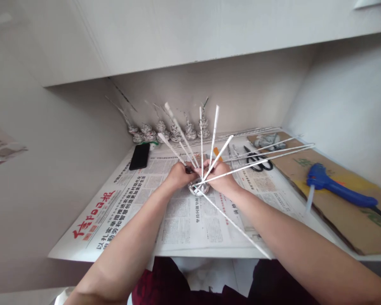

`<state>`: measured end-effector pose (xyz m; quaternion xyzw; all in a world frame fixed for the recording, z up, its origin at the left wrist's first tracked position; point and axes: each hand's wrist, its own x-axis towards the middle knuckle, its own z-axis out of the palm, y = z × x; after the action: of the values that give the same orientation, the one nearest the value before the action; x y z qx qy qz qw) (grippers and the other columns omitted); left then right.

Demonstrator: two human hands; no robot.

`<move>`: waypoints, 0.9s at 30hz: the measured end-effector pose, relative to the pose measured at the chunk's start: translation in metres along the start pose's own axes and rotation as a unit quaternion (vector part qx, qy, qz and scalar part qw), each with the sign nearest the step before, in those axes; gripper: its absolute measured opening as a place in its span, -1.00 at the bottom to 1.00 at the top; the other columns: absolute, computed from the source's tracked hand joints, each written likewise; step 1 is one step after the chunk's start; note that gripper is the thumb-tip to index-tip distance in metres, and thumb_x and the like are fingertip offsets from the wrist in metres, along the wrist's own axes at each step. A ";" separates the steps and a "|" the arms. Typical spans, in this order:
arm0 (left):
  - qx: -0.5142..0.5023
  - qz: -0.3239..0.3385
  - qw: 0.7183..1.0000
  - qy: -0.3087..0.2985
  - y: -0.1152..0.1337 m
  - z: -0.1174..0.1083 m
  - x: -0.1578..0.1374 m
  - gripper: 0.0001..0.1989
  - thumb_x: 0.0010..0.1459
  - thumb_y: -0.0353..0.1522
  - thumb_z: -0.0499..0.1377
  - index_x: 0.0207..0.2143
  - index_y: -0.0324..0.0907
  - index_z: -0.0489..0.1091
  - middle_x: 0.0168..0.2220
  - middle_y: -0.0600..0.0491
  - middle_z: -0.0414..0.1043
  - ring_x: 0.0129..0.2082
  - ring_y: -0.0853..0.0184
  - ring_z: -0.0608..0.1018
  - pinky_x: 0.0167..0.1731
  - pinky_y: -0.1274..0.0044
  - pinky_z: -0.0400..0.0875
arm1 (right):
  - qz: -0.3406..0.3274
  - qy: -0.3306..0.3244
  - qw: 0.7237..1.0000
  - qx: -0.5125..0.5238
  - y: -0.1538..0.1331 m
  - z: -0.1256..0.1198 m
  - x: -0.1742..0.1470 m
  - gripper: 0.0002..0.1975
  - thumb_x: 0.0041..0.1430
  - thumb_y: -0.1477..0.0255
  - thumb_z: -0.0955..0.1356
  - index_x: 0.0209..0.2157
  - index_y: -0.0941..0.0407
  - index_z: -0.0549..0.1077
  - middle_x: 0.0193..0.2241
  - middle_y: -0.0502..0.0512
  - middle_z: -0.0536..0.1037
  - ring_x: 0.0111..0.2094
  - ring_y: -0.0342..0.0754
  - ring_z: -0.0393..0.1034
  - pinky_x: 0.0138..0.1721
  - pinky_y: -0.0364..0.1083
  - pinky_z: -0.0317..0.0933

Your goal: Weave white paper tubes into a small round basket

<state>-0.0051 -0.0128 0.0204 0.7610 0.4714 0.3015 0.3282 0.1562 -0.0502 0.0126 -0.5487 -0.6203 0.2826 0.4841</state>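
Note:
A small round weaving of rolled newspaper [197, 189] is held between my two hands, low over the newspaper-covered table. Several stiff white paper sticks [214, 131] fan out from it, upward and to the right. One long paper stick [238, 226] slants down toward the table's front edge. My left hand [179, 174] closes round the weaving's left side, its fingertips partly behind the sticks. On the other side my right hand [221, 178] grips the weaving, with its fingers bent among the stick bases and partly hidden.
Several gourd-shaped paper weavings [176, 131] line the back wall. A black phone [139, 156] lies at left, black-handled scissors [258, 162] at right. A blue glue gun [339, 186] rests on cardboard [324, 212]. Newspaper [178, 220] covers the table; a white panel [209, 34] overhangs it.

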 end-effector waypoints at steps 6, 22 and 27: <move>-0.080 -0.036 0.996 0.008 0.003 0.004 0.000 -0.82 -0.19 -0.36 0.28 -0.46 -0.27 0.46 -0.54 0.08 0.44 -0.55 0.44 0.41 -0.48 0.59 0.28 | 0.025 0.042 0.999 0.005 -0.003 -0.004 0.002 -0.82 -0.03 0.31 0.37 -0.39 0.12 0.48 -0.51 0.02 0.54 -0.48 -0.07 0.42 -0.42 -0.12 0.25; -0.119 0.032 0.992 0.024 0.006 0.008 -0.001 -0.86 -0.14 -0.39 0.27 -0.47 -0.26 0.41 -0.53 0.10 0.41 -0.53 0.47 0.38 -0.46 0.61 0.28 | -0.055 0.108 0.986 0.118 0.005 -0.003 0.007 -0.66 -0.11 0.42 0.40 -0.24 0.08 0.29 -0.33 0.06 0.56 -0.35 -0.06 0.47 -0.33 -0.10 0.32; -0.072 0.059 0.995 0.020 0.006 0.010 -0.003 -0.88 -0.09 -0.39 0.25 -0.46 -0.25 0.41 -0.50 0.09 0.44 -0.49 0.45 0.42 -0.41 0.60 0.29 | -0.056 0.161 0.959 0.226 0.003 -0.005 0.015 -0.71 -0.04 0.35 0.38 -0.27 0.06 0.24 -0.38 0.02 0.56 -0.50 -0.14 0.41 -0.47 -0.14 0.30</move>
<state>0.0052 -0.0196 0.0186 0.7556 0.4091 0.3689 0.3544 0.1632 -0.0364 0.0163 -0.4279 -0.4840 0.2959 0.7037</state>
